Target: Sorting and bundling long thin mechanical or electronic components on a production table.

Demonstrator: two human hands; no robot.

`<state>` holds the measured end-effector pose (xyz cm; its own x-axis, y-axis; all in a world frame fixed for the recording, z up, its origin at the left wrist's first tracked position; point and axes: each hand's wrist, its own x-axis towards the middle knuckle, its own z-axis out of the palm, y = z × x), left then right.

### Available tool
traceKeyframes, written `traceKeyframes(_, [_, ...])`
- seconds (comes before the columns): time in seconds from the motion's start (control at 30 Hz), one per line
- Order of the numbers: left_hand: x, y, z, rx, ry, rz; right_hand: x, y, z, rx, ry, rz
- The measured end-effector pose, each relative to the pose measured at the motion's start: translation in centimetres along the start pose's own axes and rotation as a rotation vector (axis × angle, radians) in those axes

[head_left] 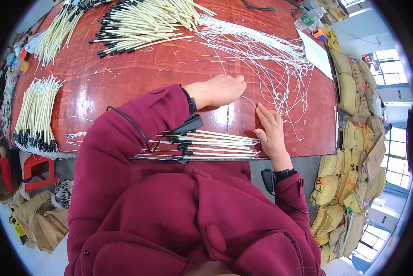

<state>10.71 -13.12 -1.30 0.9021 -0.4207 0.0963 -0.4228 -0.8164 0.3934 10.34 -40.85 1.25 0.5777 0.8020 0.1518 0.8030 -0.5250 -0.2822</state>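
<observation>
My left hand (225, 89) reaches across the table with its fingers closed on a thin white cord. That cord runs up beyond the hand, and a stretch of it curves toward my right hand (271, 131). The right hand has its fingers stretched out, the thumb apart, and its fingertips by the cord. Just below and left of it, a row of pale sticks (222, 145) with black ends lies along the table's near edge, white cord showing at their tips. A long tangled bundle of white cords (261, 46) spreads over the table's far right.
A big pile of black-ended pale sticks (146, 20) covers the far side of the red-brown table (146, 69). Another bundle (40, 112) lies at the left edge. A plastic bottle (310, 18) and white sheet (316, 53) are at the far right. Stacked sacks (349, 165) stand beyond the right edge.
</observation>
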Motion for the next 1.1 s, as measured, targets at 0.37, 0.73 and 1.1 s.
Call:
traceKeyframes(0.37, [-13.3, -2.1, -5.1, -0.426, 0.347, -0.384, -0.7, 5.9, -0.4, -0.211, 0.088, 0.094])
traceKeyframes(0.73, [-16.0, -0.8, -4.5, -0.222, 0.313, -0.627, 5.3, -1.3, 1.1, -0.016, 0.047, -0.213])
traceKeyframes(1.1, [-18.6, -2.3, -5.4, -0.968, 0.372, -0.953, 4.9, -1.1, 1.8, -0.024, 0.002, -0.114])
